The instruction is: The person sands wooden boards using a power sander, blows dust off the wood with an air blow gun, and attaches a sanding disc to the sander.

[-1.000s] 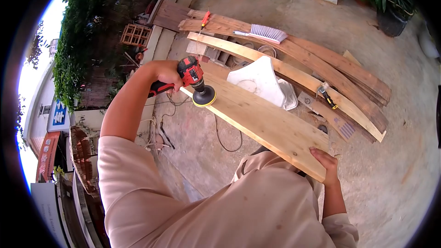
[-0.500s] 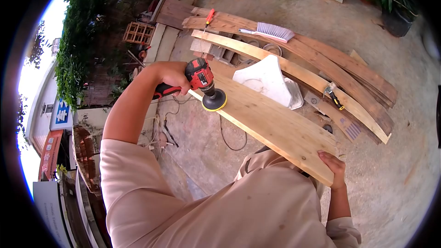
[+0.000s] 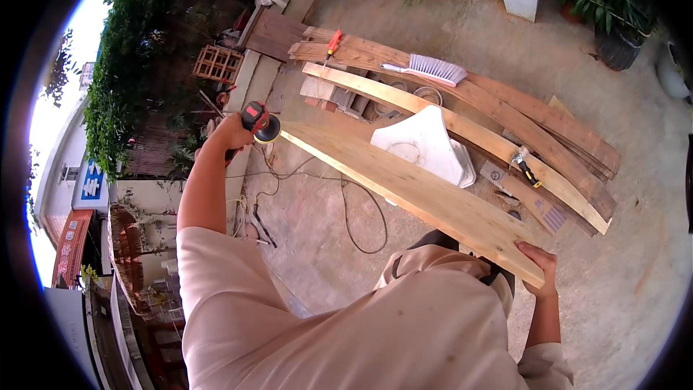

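My left hand (image 3: pixel 229 132) is wrapped round the grip of a red and black cordless drill (image 3: pixel 253 115). On the drill's front sits a round black sanding pad (image 3: pixel 268 130) with a yellow edge. The pad is just past the far left end of a long pale wooden board (image 3: pixel 411 184), and I see no contact between them. At the board's near right end, my right hand (image 3: pixel 538 263) grips it with the fingers over the top face. The board slants across in front of my body, its near end by my waist.
Beyond the board stands a white plastic stool (image 3: pixel 417 141). Long planks (image 3: pixel 534 112) lie behind it, with a brush (image 3: pixel 437 69), a red-handled screwdriver (image 3: pixel 333 43) and a hammer (image 3: pixel 527 170) on them. A cable (image 3: pixel 385 227) loops over the concrete floor. Potted plants (image 3: pixel 617 47) stand at the back.
My left hand has carried the drill left, off the board's top face and beyond its far end. The board has shifted slightly right and tilted, with my right hand still on it.
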